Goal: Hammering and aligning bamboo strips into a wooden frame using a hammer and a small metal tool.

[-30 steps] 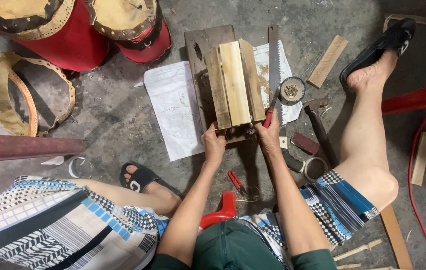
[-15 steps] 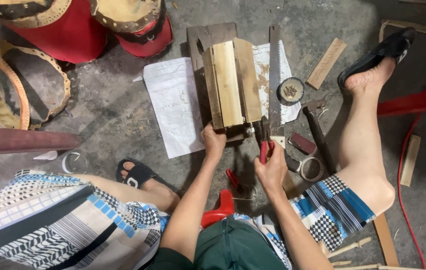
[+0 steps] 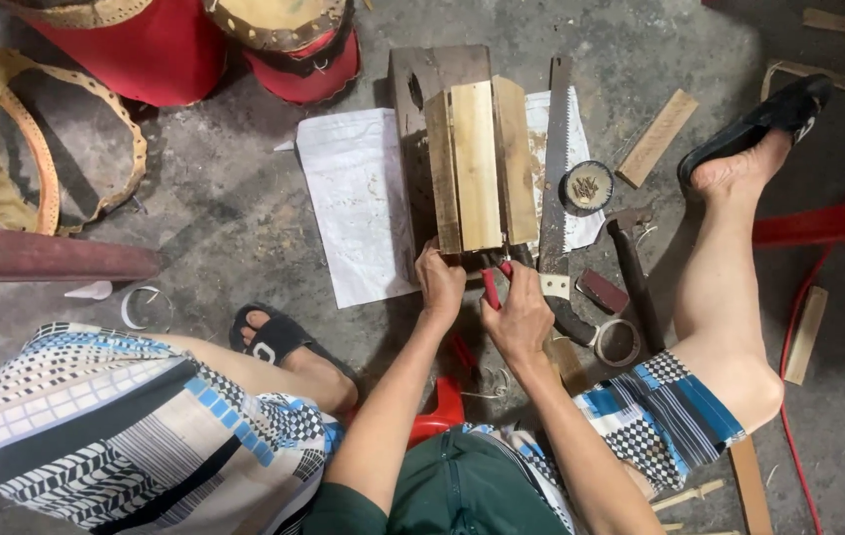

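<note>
Pliers (image 3: 494,282) sit clenched in your right hand (image 3: 519,315); your left hand (image 3: 439,282) grips the wooden slats (image 3: 477,168).

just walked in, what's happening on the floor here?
A person sits on a concrete floor working at the near end of a set of wooden slats lying on a dark board. The left hand steadies the slats' end; the right hand holds red-handled pliers against it. A hand saw, a small round tin, a hammer and a tape roll lie to the right, white sheets underneath.
</note>
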